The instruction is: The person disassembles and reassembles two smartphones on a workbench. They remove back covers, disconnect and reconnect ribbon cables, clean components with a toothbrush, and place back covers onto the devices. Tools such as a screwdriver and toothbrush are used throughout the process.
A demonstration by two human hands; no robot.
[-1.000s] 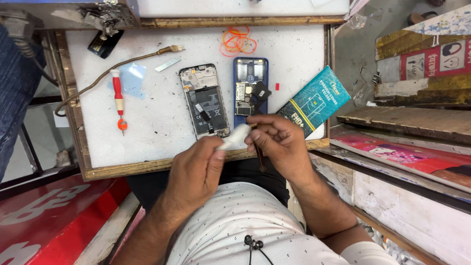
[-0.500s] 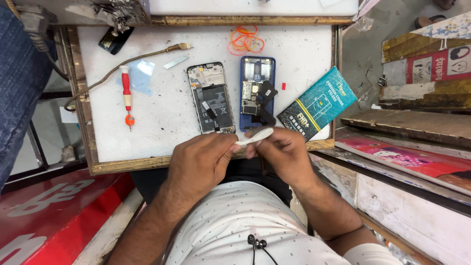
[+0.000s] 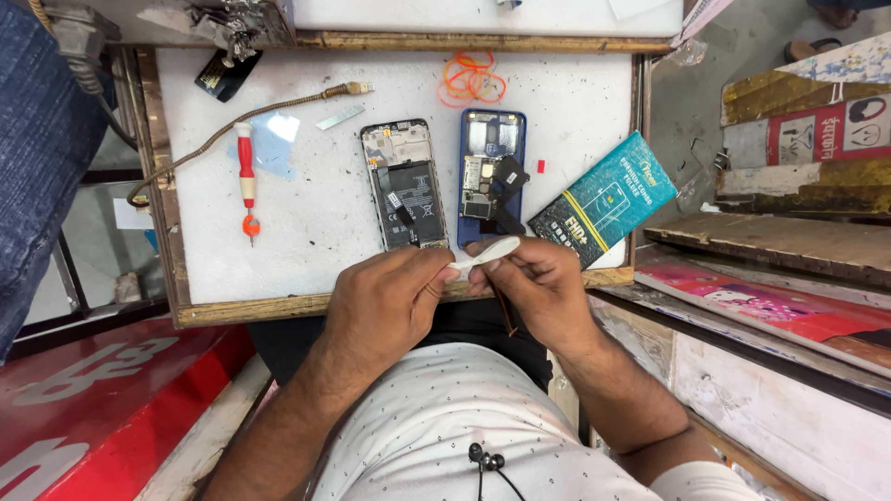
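My left hand [image 3: 390, 301] and my right hand [image 3: 534, 288] meet over the near edge of the white work board [image 3: 306, 204]. Between their fingertips they pinch a small white strip [image 3: 484, 253], bent slightly upward. A thin dark tool [image 3: 506, 311] hangs down from my right hand. Just beyond the hands lie an opened phone with its battery showing [image 3: 406, 184] and a blue phone back shell with circuit parts [image 3: 492, 176].
A red-handled screwdriver [image 3: 246, 176], a cable [image 3: 232, 125] and orange rubber bands [image 3: 471, 81] lie on the board. A teal box [image 3: 603, 199] rests at its right edge. Another person's blue-jeaned leg [image 3: 42, 148] stands at left. Stacked boards sit at right.
Both hands have drawn a little toward my body, off the phones. The white strip is now stretched between the two hands instead of held upright.
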